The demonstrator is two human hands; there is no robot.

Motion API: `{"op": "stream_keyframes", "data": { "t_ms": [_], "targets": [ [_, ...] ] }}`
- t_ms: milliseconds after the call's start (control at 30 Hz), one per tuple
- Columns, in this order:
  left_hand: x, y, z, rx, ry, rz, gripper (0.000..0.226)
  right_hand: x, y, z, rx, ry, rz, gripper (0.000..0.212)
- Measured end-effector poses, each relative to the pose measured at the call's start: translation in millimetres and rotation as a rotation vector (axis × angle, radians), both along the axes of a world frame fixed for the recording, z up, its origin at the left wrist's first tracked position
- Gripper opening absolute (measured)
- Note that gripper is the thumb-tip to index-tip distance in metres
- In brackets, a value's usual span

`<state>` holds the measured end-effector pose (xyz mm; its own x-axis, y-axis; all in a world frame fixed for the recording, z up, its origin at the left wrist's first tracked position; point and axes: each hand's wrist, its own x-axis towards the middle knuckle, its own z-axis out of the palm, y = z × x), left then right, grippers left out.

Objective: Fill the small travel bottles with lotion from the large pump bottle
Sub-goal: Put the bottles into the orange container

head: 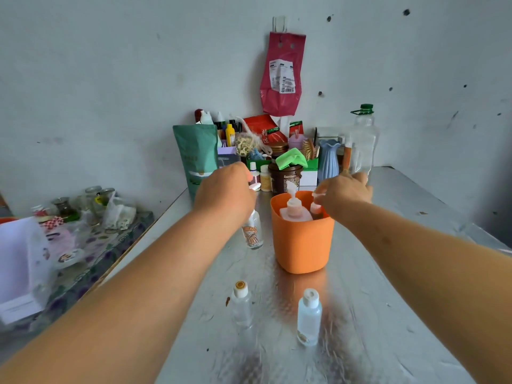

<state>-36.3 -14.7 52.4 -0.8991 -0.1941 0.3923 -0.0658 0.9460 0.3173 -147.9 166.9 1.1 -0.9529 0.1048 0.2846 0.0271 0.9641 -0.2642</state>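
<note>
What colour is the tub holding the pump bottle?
Orange tub, plain, seen in the head view.

Under the left hand (224, 189) and right hand (343, 194), the table (388, 273) is glossy, embossed metal. Just below the right hand, the orange tub (302, 245) is smooth matt plastic. Nearer than both hands, the travel bottles (309, 318) are clear, glossy plastic.

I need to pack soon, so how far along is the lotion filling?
Barely started. Set out: the orange-topped bottle and the flip-cap bottle stand capped on the table, apparently empty. In hand: the left hand grips the printed bottle by its top; the right hand pinches the small pinkish bottle beside the pump bottle in the orange bin. Left: all the filling.
</note>
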Motion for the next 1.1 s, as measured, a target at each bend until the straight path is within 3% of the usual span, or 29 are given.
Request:
{"op": "stream_keyframes", "data": {
  "t_ms": [367,667,933,1100],
  "targets": [
    [-1.5,0.5,-9.9,0.067,-0.077,-0.054,0.030,-13.1,-9.4,-13.3,-0.014,-0.179,-0.061,0.034],
    [-1.4,20.4,9.5,0.203,0.039,-0.245,0.025,12.4,-2.8,35.9,-0.221,0.154,0.144,0.035],
    [-17.4,66.0,36.3,0.174,0.288,-0.206,0.024,49.4,28.3,32.7,-0.436,0.126,0.133,0.039],
    [-38.4,91.3,17.2,0.089,0.239,-0.182,0.029,61.5,49.3,20.0,-0.431,0.124,0.142,0.033]
  ]
}}
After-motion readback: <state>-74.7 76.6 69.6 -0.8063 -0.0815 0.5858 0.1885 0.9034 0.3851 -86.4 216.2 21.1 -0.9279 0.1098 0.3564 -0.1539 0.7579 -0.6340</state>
